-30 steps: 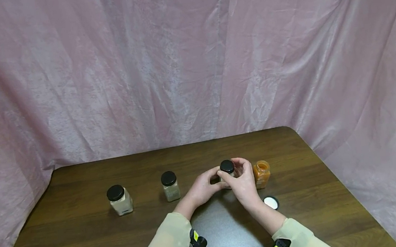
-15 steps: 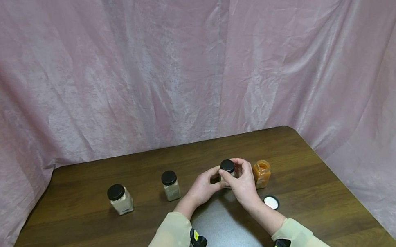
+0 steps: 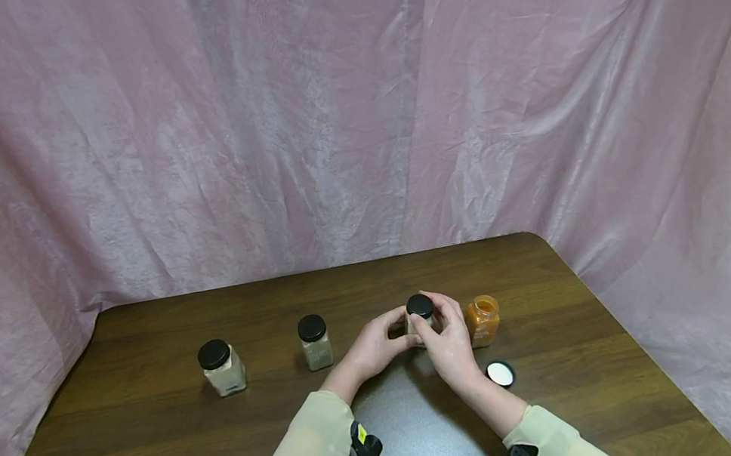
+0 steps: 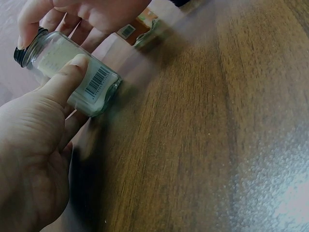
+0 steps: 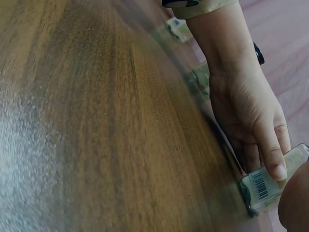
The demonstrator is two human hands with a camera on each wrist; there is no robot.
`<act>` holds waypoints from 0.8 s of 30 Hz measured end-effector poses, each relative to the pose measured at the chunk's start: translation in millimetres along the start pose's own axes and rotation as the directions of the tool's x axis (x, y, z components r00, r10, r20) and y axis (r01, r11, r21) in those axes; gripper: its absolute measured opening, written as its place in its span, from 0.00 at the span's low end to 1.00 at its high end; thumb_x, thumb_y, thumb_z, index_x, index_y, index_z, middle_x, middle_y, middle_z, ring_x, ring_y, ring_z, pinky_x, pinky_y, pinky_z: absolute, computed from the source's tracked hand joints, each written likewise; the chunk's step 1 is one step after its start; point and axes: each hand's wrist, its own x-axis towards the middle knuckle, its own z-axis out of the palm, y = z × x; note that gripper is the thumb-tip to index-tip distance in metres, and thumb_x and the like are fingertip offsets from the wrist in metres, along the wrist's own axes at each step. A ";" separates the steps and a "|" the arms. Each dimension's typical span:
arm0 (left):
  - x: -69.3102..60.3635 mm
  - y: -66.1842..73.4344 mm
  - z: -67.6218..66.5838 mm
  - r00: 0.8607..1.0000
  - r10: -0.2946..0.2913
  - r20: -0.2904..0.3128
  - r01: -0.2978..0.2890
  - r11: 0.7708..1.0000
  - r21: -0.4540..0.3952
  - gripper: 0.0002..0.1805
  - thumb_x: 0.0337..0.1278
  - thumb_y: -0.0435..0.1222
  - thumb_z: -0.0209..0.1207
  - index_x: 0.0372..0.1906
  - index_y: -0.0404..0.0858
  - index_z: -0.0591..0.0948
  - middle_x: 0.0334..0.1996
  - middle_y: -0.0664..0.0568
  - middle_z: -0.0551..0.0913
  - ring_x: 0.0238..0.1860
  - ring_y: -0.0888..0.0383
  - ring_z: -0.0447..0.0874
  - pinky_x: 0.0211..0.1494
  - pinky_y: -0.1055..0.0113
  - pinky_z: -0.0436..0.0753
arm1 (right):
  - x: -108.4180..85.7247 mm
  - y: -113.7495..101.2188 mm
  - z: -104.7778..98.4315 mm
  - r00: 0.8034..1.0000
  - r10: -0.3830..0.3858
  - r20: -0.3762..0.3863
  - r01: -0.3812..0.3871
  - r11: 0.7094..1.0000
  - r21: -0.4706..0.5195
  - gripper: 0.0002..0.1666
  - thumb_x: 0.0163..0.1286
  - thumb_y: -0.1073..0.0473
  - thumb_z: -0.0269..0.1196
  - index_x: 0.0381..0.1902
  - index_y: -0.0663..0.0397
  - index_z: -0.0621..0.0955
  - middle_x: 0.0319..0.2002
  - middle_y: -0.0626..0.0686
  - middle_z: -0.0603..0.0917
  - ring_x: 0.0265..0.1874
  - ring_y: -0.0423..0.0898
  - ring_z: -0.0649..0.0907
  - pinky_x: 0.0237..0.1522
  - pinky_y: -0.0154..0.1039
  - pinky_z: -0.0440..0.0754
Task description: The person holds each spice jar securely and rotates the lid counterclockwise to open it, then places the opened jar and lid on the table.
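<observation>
A small glass spice jar (image 4: 99,82) with pale contents and a barcode label stands upright between both hands in the head view. My left hand (image 3: 376,347) grips its body, the thumb lying across the label in the left wrist view. At the black lid (image 3: 419,306), my right hand (image 3: 450,343) has its thumb and fingers round the rim. The lid sits on the jar's neck. Only part of my right hand (image 5: 295,205) shows in the right wrist view, where it covers the jar's top.
An uncapped jar of orange powder (image 3: 484,324) stands just right of my right hand. A loose lid (image 3: 501,374), white inside up, lies in front of it. Two black-capped jars, a nearer one (image 3: 316,344) and a farther one (image 3: 223,371), stand leftward on the wooden table (image 3: 126,455).
My right hand's fingers have shifted slightly round the lid, the index finger reaching farther over to the left. The left hand and the jar have stayed in place.
</observation>
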 end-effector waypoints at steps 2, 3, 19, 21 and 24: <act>-0.4 0.6 -0.2 1.000 0.004 -0.001 -0.004 1.000 -0.005 0.26 0.64 0.43 0.70 0.66 0.47 0.79 0.60 0.57 0.82 0.63 0.58 0.78 0.67 0.56 0.74 | -0.2 0.5 -0.5 1.000 0.003 0.008 -0.003 1.000 -0.004 0.27 0.71 0.70 0.65 0.66 0.67 0.75 0.66 0.62 0.65 0.68 0.54 0.71 0.74 0.50 0.60; -0.4 0.5 -0.3 1.000 0.005 -0.001 -0.005 1.000 -0.007 0.27 0.64 0.43 0.70 0.66 0.46 0.79 0.61 0.57 0.82 0.63 0.58 0.78 0.67 0.55 0.74 | -0.3 0.9 -0.8 1.000 0.002 0.012 -0.002 1.000 -0.006 0.28 0.71 0.70 0.65 0.67 0.67 0.74 0.66 0.62 0.65 0.68 0.54 0.70 0.74 0.50 0.59; 0.5 -0.2 -0.5 1.000 -0.003 -0.008 0.003 1.000 0.014 0.28 0.64 0.44 0.70 0.68 0.49 0.79 0.63 0.57 0.80 0.65 0.58 0.76 0.69 0.55 0.72 | 2.0 -7.1 -1.3 0.996 0.093 -0.004 -0.093 0.994 0.057 0.38 0.63 0.67 0.74 0.67 0.62 0.69 0.62 0.60 0.74 0.67 0.52 0.74 0.69 0.45 0.66; 0.2 0.2 -0.7 1.000 0.000 -0.008 0.000 1.000 0.022 0.28 0.64 0.44 0.70 0.68 0.49 0.79 0.63 0.57 0.80 0.65 0.58 0.76 0.69 0.55 0.72 | 2.6 -7.1 -0.3 0.995 0.097 -0.011 -0.096 0.993 0.073 0.37 0.62 0.69 0.74 0.65 0.63 0.69 0.60 0.60 0.75 0.65 0.51 0.75 0.67 0.41 0.67; -0.3 0.4 -0.8 1.000 0.001 -0.011 -0.001 0.999 0.032 0.28 0.63 0.44 0.70 0.68 0.49 0.79 0.63 0.57 0.80 0.65 0.59 0.76 0.69 0.56 0.72 | 3.2 -7.1 1.1 0.995 0.097 -0.022 -0.095 0.992 0.088 0.36 0.61 0.71 0.74 0.63 0.65 0.69 0.59 0.60 0.76 0.64 0.51 0.76 0.65 0.37 0.68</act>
